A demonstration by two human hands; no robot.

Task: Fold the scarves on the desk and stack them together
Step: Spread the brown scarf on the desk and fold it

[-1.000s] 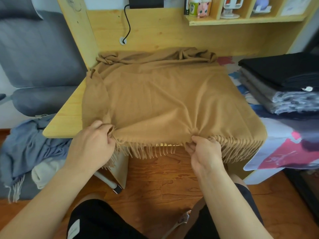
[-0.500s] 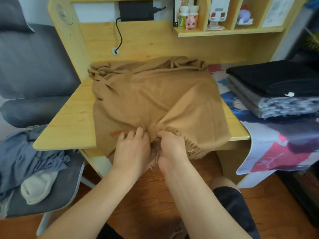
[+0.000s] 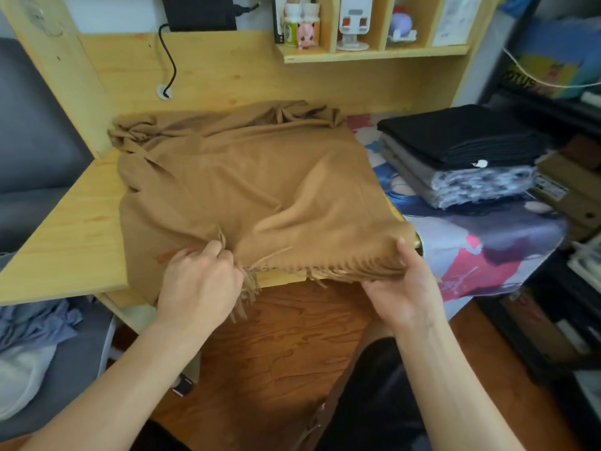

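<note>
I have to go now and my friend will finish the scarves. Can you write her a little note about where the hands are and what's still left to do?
Left hand: its grip pinches the fringed near edge of the tan scarf, near the edge's left end.
Right hand: its grip holds the same fringed edge at the right end, thumb on top.
The tan scarf lies spread on the wooden desk, bunched along the back and wrinkled in the middle.
Done: a stack of folded scarves sits to the right, black one on top.
Left: finish folding the tan scarf and put it on the stack. More cloth lies on the seat at left, unfolded.
</note>
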